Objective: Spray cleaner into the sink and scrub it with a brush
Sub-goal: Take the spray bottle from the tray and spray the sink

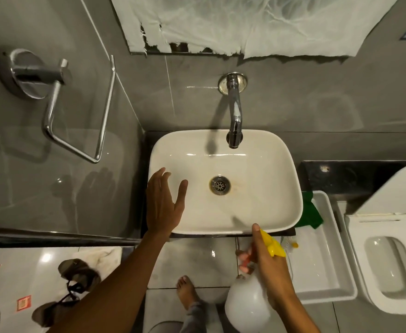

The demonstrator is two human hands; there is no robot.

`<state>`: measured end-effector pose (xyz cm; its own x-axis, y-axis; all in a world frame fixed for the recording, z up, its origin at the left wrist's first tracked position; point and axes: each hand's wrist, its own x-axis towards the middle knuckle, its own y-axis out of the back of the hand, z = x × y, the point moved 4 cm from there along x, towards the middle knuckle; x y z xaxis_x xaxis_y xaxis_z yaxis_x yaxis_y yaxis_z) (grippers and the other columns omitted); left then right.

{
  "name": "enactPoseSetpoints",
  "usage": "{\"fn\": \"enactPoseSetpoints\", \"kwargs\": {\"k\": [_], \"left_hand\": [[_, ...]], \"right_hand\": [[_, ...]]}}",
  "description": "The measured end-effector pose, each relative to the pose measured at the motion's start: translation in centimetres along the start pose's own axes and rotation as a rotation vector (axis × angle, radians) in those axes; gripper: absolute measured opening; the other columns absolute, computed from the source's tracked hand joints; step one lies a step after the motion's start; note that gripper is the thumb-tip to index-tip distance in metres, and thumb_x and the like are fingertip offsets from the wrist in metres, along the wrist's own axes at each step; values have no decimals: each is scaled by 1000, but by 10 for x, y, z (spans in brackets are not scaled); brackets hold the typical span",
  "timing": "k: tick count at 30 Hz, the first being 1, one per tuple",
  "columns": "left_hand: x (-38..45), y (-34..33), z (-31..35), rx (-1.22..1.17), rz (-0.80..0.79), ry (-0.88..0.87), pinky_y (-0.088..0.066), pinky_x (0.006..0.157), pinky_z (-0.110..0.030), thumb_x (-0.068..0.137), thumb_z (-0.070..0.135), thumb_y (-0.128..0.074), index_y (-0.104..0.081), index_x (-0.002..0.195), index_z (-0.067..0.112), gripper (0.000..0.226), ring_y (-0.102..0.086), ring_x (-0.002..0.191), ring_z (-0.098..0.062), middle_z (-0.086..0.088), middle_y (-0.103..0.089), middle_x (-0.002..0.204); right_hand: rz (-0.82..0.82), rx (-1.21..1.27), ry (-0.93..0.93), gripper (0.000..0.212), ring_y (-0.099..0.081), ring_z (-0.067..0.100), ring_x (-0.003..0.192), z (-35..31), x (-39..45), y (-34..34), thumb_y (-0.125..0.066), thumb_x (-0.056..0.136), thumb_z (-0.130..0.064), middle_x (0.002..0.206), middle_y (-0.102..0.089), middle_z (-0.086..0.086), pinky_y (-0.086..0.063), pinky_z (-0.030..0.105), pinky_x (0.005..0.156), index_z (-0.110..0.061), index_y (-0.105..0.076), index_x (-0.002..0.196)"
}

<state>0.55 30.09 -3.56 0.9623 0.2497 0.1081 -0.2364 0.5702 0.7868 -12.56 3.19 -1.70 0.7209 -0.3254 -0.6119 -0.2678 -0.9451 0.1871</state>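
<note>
A white rounded sink (264, 207) sits below a chrome wall tap (235, 116), with a stained drain (219, 185) in its middle. My left hand (164, 205) rests flat on the sink's left rim, fingers spread and holding nothing. My right hand (265, 258) grips a white spray bottle (246, 304) with a yellow nozzle (272, 246), held just below the sink's front right edge and pointing into the bowl. A brush head (289, 245) with a yellow bit shows partly behind the nozzle, in the white tray.
A white tray (326, 260) stands on the floor right of the sink with a green cloth (308, 210) at its top. A toilet (389, 260) is at far right. A chrome towel holder (77, 111) juts from the left wall. Sandals (72, 284) lie on the floor.
</note>
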Motion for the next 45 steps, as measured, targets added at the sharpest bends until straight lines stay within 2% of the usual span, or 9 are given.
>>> {"fn": "enactPoseSetpoints", "kwargs": {"k": [2, 6, 10, 16, 22, 32, 38, 41, 45], "left_hand": [[0, -1, -2, -4, -9, 5, -45, 122, -51, 102, 68, -40, -57, 144, 13, 72, -51, 146, -29, -9, -52, 159], [0, -3, -2, -13, -22, 3, -47, 121, -52, 102, 64, -46, -57, 143, 13, 66, -53, 145, -30, -9, -54, 158], [0, -2, -1, -15, -30, -2, -48, 120, -51, 102, 61, -48, -58, 143, 12, 65, -54, 143, -30, -11, -55, 157], [0, -1, 1, -7, -31, -4, -48, 119, -52, 102, 60, -49, -59, 142, 10, 65, -55, 142, -32, -12, -57, 155], [1, -4, -4, -3, -10, -16, -50, 118, -50, 103, 64, -45, -57, 141, 13, 65, -56, 140, -30, -10, -57, 154], [0, -4, -5, -8, 36, -29, -48, 120, -48, 104, 71, -33, -58, 140, 12, 73, -55, 141, -30, -11, -57, 152], [2, -8, -9, -16, 23, -10, -49, 119, -49, 103, 71, -35, -56, 140, 15, 71, -54, 141, -28, -9, -56, 153], [2, -9, -10, -10, 31, -4, -50, 118, -49, 103, 72, -36, -58, 139, 15, 71, -55, 140, -28, -9, -57, 154], [2, -9, -9, -7, 47, -15, -49, 118, -48, 103, 72, -37, -63, 135, 14, 71, -55, 139, -28, -9, -57, 153]], "right_hand": [[79, 1, 35, 59, -83, 30, 70, 0, 3, 13, -58, 85, -85, 59, -69, 7, -66, 45, 61, -28, -69, 77], [190, 8, 69, 63, -83, 27, 77, 1, 8, 39, -51, 88, -86, 72, -78, 1, -69, 56, 69, -27, -74, 88], [260, -24, 99, 63, -82, 13, 71, 2, 7, 60, -48, 84, -91, 73, -78, 0, -66, 35, 63, -35, -76, 92], [137, -69, 63, 54, -82, 28, 71, 9, -3, 46, -55, 91, -79, 70, -79, 5, -69, 52, 72, -30, -78, 89], [-4, -55, 21, 57, -82, 23, 70, 11, -19, -1, -60, 79, -86, 67, -73, 9, -58, 27, 50, -31, -76, 82], [-95, -38, 114, 37, -84, 29, 80, -7, -16, -45, -57, 94, -73, 61, -69, 5, -66, 54, 80, -43, -78, 98], [14, -12, 213, 42, -81, 32, 76, -32, -5, -30, -57, 94, -74, 66, -75, 6, -70, 41, 68, -39, -78, 97], [137, 12, 215, 43, -84, 17, 78, -30, 2, -7, -56, 96, -71, 79, -83, -1, -68, 33, 64, -34, -78, 97], [222, -62, 215, 54, -81, 12, 68, -18, 6, 24, -50, 92, -82, 71, -81, 0, -65, 27, 64, -36, -78, 90]]}}
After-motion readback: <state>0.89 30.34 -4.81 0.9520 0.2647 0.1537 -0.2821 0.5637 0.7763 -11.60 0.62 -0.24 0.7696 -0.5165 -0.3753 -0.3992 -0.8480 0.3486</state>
